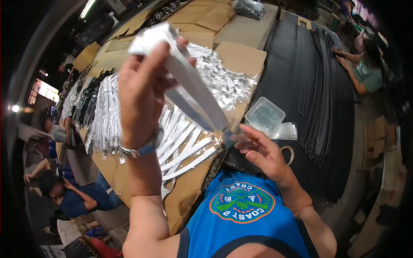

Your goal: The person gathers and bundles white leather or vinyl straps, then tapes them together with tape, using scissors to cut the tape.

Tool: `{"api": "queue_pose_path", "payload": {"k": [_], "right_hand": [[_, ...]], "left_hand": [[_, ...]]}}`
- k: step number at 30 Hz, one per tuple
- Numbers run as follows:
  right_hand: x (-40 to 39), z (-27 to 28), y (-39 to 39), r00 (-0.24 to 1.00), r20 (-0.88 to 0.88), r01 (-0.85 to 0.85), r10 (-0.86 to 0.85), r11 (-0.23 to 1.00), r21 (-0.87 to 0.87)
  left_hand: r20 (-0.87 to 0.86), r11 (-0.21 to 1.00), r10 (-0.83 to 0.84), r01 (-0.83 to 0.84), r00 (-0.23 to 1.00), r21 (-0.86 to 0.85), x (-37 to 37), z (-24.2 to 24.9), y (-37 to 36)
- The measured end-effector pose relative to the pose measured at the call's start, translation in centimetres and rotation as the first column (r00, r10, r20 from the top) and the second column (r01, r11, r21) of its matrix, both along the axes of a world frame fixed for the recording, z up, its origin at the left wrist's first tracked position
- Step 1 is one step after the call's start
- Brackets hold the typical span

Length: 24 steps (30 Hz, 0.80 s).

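My left hand [144,81] is raised over the table and closed round a folded white strap [189,71]. The strap hangs in a loop down to the right, its lower end near the fingertips of my right hand [262,152]. My right hand has its fingers apart; whether they touch the strap's clear end is too blurred to tell. Below and behind the strap, wrapped white straps [183,144] lie spread on cardboard. A heap of shiny clear wrapping [228,81] lies beyond.
A clear plastic box [264,115], small clear bags [286,131] and a tape roll [287,155] lie on the dark surface at right. Long black straps [320,94] lie beyond. A co-worker [368,71] reaches in at far right; other people are at left.
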State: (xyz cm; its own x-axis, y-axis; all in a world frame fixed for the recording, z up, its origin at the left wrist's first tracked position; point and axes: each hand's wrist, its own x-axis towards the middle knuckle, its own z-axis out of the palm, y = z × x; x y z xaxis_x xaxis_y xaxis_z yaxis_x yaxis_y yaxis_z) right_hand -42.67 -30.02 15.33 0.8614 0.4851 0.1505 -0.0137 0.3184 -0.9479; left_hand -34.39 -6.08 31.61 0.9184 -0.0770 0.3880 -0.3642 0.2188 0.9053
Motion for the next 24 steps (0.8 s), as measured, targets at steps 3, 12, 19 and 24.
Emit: {"api": "queue_pose_path", "payload": {"k": [3,12,19,24], "right_hand": [[0.2,-0.3,0.1,0.999,-0.008,-0.031,0.031,1.0,-0.004],[-1.2,-4.7,0.5,0.975,-0.221,0.003,-0.024,0.995,-0.097],[-0.9,-6.1,0.2,0.965,-0.255,0.015,-0.06,0.985,-0.174],[1.1,-6.5,0.7,0.959,-0.261,0.041,-0.11,0.966,-0.257]], "left_hand": [[0.068,0.994,-0.101,0.103,0.992,-0.025,2.3,3.5,2.4],[-0.076,0.993,0.048,-0.056,0.996,-0.1,11.6,4.3,7.9],[0.207,0.997,0.007,-0.023,0.978,0.075,24.1,15.1,16.4],[-0.034,0.994,0.056,-0.059,0.998,-0.089,34.3,13.8,18.6]]}}
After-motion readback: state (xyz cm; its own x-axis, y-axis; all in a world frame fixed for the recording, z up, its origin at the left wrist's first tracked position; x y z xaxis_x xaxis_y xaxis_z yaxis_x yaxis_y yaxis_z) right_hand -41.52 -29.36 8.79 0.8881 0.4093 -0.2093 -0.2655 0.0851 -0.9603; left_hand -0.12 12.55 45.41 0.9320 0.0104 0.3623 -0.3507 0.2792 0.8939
